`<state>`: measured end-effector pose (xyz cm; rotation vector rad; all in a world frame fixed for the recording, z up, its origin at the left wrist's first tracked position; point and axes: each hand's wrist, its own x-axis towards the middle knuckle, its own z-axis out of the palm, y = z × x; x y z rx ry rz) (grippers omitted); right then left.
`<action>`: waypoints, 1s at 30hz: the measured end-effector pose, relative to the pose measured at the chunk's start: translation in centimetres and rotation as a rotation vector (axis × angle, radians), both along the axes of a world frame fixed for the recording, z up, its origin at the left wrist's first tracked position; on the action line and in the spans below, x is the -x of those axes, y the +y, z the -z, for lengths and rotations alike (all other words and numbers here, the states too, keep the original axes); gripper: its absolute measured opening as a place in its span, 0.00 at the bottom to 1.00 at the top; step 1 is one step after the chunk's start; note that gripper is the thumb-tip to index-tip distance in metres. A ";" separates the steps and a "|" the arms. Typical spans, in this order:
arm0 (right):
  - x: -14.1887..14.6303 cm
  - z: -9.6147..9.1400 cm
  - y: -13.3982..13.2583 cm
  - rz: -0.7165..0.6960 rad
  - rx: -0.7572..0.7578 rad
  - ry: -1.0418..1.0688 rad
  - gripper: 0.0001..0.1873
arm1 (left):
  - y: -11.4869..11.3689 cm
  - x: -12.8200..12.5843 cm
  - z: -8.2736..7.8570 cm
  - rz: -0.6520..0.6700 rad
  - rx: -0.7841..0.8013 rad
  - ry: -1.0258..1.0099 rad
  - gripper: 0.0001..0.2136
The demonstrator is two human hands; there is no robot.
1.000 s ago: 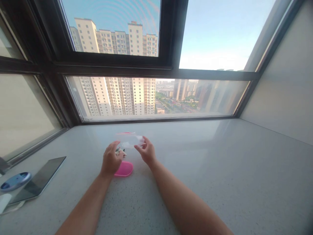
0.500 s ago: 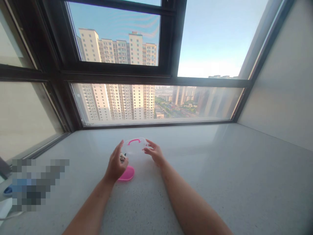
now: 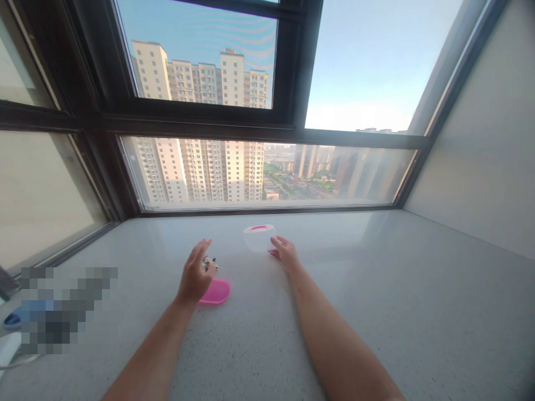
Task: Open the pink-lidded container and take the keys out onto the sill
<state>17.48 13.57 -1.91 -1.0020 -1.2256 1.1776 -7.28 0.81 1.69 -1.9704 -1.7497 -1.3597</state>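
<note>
Left hand [image 3: 194,274], fingers spread loose and gripping nothing, raised over a small metal trinket [image 3: 208,262] and a pink oval lid [image 3: 215,291] on the speckled stone sill [image 3: 376,289]. Right hand [image 3: 285,252], fingers released, just beside a clear plastic container [image 3: 259,236] with a pink handle, standing upright farther toward the window [image 3: 259,172].

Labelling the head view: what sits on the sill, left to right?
Blurred patch → left hand → pink lid → clear box → right hand.
</note>
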 end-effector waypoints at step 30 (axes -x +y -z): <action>-1.4 -1.0 -0.4 0.329 -0.521 -0.651 0.43 | 1.0 1.9 1.3 -0.247 0.039 -0.087 0.17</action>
